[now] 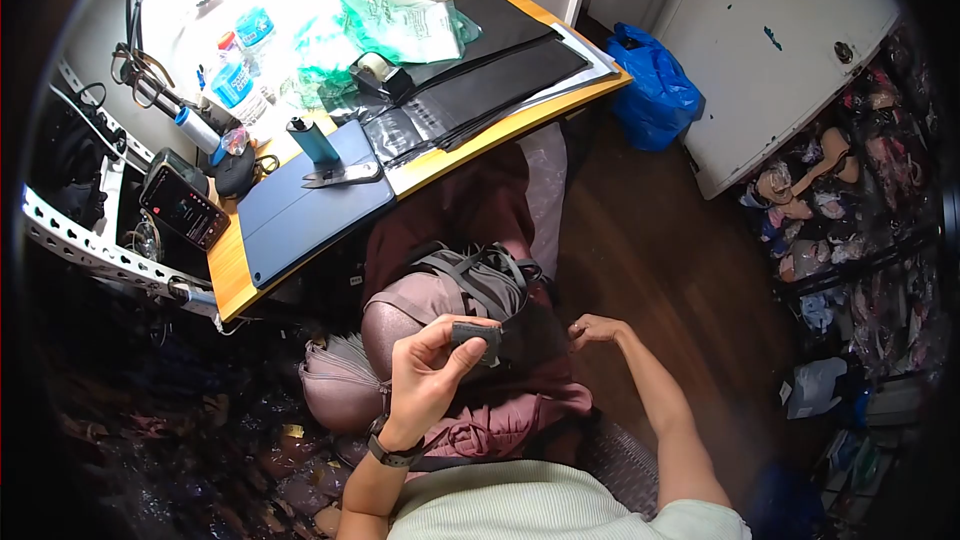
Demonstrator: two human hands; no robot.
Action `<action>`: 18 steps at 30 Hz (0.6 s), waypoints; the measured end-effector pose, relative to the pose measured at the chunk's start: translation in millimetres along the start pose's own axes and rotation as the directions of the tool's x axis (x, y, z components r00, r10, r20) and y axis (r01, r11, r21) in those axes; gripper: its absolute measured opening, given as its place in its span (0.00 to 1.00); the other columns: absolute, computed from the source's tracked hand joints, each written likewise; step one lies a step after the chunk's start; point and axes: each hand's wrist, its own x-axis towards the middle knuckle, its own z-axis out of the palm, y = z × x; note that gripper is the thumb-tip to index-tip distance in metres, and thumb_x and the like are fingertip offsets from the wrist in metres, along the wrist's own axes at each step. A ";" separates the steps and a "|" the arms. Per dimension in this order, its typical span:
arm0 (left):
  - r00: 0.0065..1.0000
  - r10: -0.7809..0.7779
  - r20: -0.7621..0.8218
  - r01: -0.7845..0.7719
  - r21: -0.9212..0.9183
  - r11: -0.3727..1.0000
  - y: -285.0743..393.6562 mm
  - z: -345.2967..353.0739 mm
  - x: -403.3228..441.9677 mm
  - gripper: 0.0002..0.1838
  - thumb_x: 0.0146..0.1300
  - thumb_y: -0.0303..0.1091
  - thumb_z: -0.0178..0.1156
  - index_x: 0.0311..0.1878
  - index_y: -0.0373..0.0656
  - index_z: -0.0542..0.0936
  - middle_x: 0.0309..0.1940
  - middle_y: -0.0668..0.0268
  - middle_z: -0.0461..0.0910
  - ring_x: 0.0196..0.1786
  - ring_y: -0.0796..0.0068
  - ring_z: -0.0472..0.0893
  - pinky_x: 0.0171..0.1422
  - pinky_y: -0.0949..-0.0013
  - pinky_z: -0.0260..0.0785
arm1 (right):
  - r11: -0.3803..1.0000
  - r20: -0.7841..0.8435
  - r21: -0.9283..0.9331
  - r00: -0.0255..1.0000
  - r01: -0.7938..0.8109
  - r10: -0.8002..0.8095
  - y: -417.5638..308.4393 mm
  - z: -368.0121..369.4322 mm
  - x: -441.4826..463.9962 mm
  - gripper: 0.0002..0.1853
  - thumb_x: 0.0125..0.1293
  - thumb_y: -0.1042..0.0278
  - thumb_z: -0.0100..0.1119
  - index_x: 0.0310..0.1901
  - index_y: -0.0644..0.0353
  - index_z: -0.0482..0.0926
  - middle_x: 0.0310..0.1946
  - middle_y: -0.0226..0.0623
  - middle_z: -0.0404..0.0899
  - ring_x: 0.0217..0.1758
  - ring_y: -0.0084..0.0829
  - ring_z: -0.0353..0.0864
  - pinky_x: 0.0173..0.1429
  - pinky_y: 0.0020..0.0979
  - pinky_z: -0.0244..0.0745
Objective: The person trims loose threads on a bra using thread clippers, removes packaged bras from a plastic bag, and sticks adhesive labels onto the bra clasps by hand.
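Observation:
Between the thumb and fingers of my left hand (pixel 430 370) is the end of a dark grey bra band (pixel 472 337), a short fabric tab. A watch is on that wrist. Several mauve and grey bras (pixel 400 325) with moulded cups lie on my lap, their dark straps (pixel 480 275) bunched above the cups. My right hand (pixel 597 330) is at the right edge of the dark fabric, its fingers closed together; what they pinch is hidden. Pink gathered fabric (pixel 490 425) lies below my left hand.
Ahead stands a wooden table (pixel 520 135) with a blue tablet case (pixel 310 210), scissors (pixel 345 176), a teal lighter-like object (pixel 314 140), a tape dispenser (pixel 382 75) and black plastic bags (pixel 490 90). A phone (pixel 185 205) leans left. A blue bag (pixel 655 90) sits on the floor.

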 end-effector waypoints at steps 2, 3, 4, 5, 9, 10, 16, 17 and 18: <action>1.000 -0.007 -0.004 0.007 -0.025 1.000 -0.7 0.5 2.5 0.10 0.65 0.25 0.58 0.47 0.31 0.80 0.41 0.67 0.79 0.42 0.84 0.76 0.48 0.82 0.69 | 0.996 -0.041 -0.089 0.999 -0.002 -0.002 5.4 0.5 1.8 0.14 0.50 0.61 0.69 0.36 0.60 0.85 0.33 0.33 0.83 0.41 0.24 0.79 0.49 0.27 0.71; 0.999 -0.008 -0.036 0.007 -0.045 0.999 -2.0 1.9 3.4 0.10 0.65 0.25 0.58 0.46 0.31 0.80 0.40 0.67 0.79 0.41 0.84 0.76 0.48 0.81 0.69 | 0.984 -0.081 -0.178 0.997 -0.009 -0.005 8.5 1.4 1.9 0.13 0.50 0.62 0.69 0.36 0.60 0.85 0.32 0.31 0.84 0.38 0.22 0.79 0.47 0.26 0.72; 0.998 -0.010 -0.069 0.005 -0.064 0.998 -3.3 2.2 4.3 0.09 0.66 0.25 0.58 0.46 0.31 0.80 0.39 0.68 0.79 0.41 0.84 0.77 0.48 0.81 0.69 | 0.984 -0.081 -0.178 0.997 -0.009 -0.005 12.1 1.2 1.5 0.13 0.50 0.62 0.69 0.36 0.60 0.85 0.32 0.31 0.84 0.38 0.22 0.79 0.47 0.26 0.72; 0.998 -0.010 -0.070 0.005 -0.065 0.998 -6.0 0.4 4.6 0.09 0.66 0.25 0.58 0.46 0.31 0.80 0.39 0.68 0.79 0.41 0.84 0.77 0.48 0.81 0.69 | 0.980 -0.097 -0.197 0.995 -0.038 0.019 16.0 -0.1 -0.8 0.13 0.50 0.63 0.69 0.36 0.60 0.85 0.31 0.31 0.84 0.37 0.21 0.79 0.45 0.27 0.73; 0.997 0.028 -0.074 -0.031 -0.036 0.999 -16.6 -7.2 8.2 0.21 0.67 0.33 0.58 0.59 0.32 0.71 0.56 0.65 0.69 0.50 0.84 0.73 0.52 0.81 0.67 | 0.875 -0.152 -0.417 0.968 -0.244 0.198 16.1 -13.6 -28.5 0.12 0.51 0.65 0.70 0.38 0.59 0.85 0.32 0.32 0.85 0.36 0.21 0.81 0.42 0.27 0.75; 0.994 0.066 -0.091 -0.067 -0.009 0.998 -20.2 -9.0 9.8 0.28 0.67 0.37 0.59 0.65 0.32 0.65 0.63 0.63 0.63 0.56 0.81 0.71 0.56 0.78 0.66 | 0.910 -0.080 -0.369 0.982 -0.191 0.173 10.1 -20.5 -41.4 0.12 0.52 0.66 0.70 0.38 0.60 0.85 0.32 0.33 0.85 0.36 0.21 0.82 0.41 0.26 0.76; 0.970 0.242 0.029 -0.219 0.542 0.812 -21.2 1.2 7.5 0.19 0.67 0.44 0.56 0.56 0.43 0.78 0.72 0.42 0.41 0.75 0.46 0.43 0.75 0.54 0.38 | 0.869 -0.086 0.182 0.888 0.461 -0.452 -169.8 -0.8 -144.8 0.06 0.53 0.76 0.67 0.33 0.67 0.84 0.35 0.37 0.81 0.38 0.24 0.79 0.42 0.23 0.71; 0.953 0.283 0.109 -0.293 0.576 0.763 -27.1 5.2 5.2 0.15 0.68 0.43 0.53 0.40 0.44 0.84 0.72 0.43 0.44 0.75 0.43 0.41 0.75 0.52 0.35 | 0.773 -0.184 0.269 0.818 0.575 -0.544 -195.7 14.0 -152.1 0.05 0.52 0.79 0.66 0.31 0.67 0.84 0.34 0.38 0.81 0.38 0.25 0.79 0.42 0.24 0.72; 0.958 0.226 0.178 -0.288 0.574 0.767 -28.0 10.5 2.1 0.15 0.69 0.43 0.52 0.39 0.44 0.84 0.73 0.44 0.44 0.76 0.42 0.40 0.75 0.52 0.34 | 0.745 -0.271 0.290 0.798 0.601 -0.539 -220.0 32.2 -158.5 0.05 0.49 0.83 0.64 0.30 0.68 0.84 0.33 0.39 0.80 0.37 0.27 0.79 0.43 0.25 0.72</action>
